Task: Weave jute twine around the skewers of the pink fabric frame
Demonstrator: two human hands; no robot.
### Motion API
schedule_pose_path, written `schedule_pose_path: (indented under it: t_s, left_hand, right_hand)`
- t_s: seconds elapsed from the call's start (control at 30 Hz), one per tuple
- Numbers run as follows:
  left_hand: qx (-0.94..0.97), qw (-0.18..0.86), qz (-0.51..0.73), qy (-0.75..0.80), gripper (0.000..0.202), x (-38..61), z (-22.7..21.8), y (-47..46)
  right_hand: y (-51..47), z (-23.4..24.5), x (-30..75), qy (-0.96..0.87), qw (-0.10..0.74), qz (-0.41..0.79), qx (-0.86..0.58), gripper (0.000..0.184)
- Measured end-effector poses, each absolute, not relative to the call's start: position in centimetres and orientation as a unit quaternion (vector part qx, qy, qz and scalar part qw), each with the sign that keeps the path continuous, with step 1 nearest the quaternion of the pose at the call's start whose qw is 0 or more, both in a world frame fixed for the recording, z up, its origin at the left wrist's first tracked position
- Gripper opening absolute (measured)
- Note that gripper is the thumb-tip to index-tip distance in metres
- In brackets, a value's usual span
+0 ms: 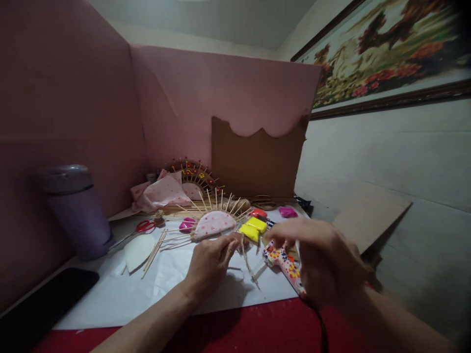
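Note:
My left hand point(211, 260) is closed in a pinch, with a thin strand of brown twine point(247, 262) at its fingertips, hanging toward the paper. Just behind it lies a half-round piece point(215, 224) covered in pink dotted cloth, with thin sticks fanned out around its curve. My right hand point(326, 255) is raised at the right with bent fingers, smeared by motion; whether it grips anything is not visible. Beside and partly behind it is a flower-patterned glue gun point(283, 262), its black cord running off the front edge.
Yellow packets point(253, 228), a pink packet point(288, 212), red-handled scissors point(146, 226), a white oval piece point(139, 252) and loose sticks lie on the white sheet. At left stand a purple tumbler point(77, 211) and a dark phone point(51, 304). Brown cardboard point(257, 162) leans behind.

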State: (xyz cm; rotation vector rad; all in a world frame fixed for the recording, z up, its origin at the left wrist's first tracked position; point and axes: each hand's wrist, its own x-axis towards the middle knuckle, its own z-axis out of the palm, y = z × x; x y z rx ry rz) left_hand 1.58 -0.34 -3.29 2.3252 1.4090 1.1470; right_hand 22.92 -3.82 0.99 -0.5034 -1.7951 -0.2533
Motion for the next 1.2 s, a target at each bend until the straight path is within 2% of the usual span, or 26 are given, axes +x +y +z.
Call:
schedule_pose_path:
  t_s: [0.07,0.17,0.33,0.6,0.8,1.03,1.2]
  left_hand:
    - [0.778,0.100,0.389,0.483,0.029,1.6,-3.4,-0.2]
    - [0.767,0.107,0.399,0.491,0.019,1.5,-3.7,0.0]
    - [0.754,0.163,0.396,0.498,0.015,1.3,-4.6,0.6]
    - [0.744,0.200,0.404,0.494,0.018,1.5,-4.2,0.4]
    - [0.758,0.181,0.402,0.482,0.031,1.7,-4.1,-0.1]
    - [0.764,0.160,0.404,0.478,0.020,1.6,-4.2,0.2]
    - [0.764,0.186,0.404,0.468,0.018,1.4,-4.7,0.6]
  right_hand:
    - [-1.6,3.8,22.6,-0.738,0.625,-0.093,-0.235,0.022]
    - [0.5,1.7,24.1,-0.677,0.664,-0.076,-0.309,0.018]
    - [2.0,-2.5,26.6,-0.698,0.604,-0.097,-0.373,0.017]
    - [2.1,-2.6,26.0,-0.708,0.589,-0.060,-0.385,0.019]
    - [1.9,-3.1,25.8,-0.706,0.587,-0.043,-0.393,0.020]
    - [2.3,-2.9,26.0,-0.679,0.596,-0.048,-0.427,0.019]
    - [2.7,-2.6,26.2,-0.658,0.610,-0.024,-0.442,0.022]
